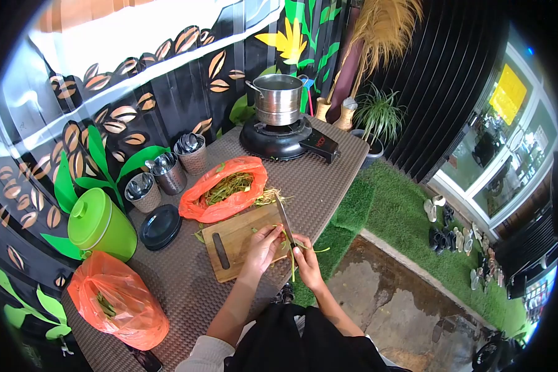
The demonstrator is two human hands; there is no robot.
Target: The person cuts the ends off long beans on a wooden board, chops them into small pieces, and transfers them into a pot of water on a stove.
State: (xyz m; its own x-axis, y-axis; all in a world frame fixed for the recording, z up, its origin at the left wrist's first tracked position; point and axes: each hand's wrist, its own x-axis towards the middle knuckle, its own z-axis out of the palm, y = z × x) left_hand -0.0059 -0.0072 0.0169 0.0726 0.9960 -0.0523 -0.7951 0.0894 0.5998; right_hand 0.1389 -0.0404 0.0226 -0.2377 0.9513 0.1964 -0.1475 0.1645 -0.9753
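Over the right edge of the wooden cutting board (pixel 234 243), my two hands work close together. My right hand (pixel 307 259) is closed around a knife (pixel 283 217), its blade pointing away from me. My left hand (pixel 266 248) pinches thin green stems (pixel 292 268) beside the blade, and some of them hang below the hands. Just beyond the board lies an open orange plastic bag (pixel 195 208) filled with green stems and leaves (pixel 230 188). Pale root ends or trimmings (pixel 268 197) lie at the bag's right side.
At the back, a steel pot (pixel 278 102) stands on a black burner (pixel 270 139). Cutlery cups (pixel 170 175), black plates (pixel 160 227) and a green lidded bucket (pixel 102 226) line the left side. A tied orange bag (pixel 121 304) sits near the table's (pixel 195 310) front left.
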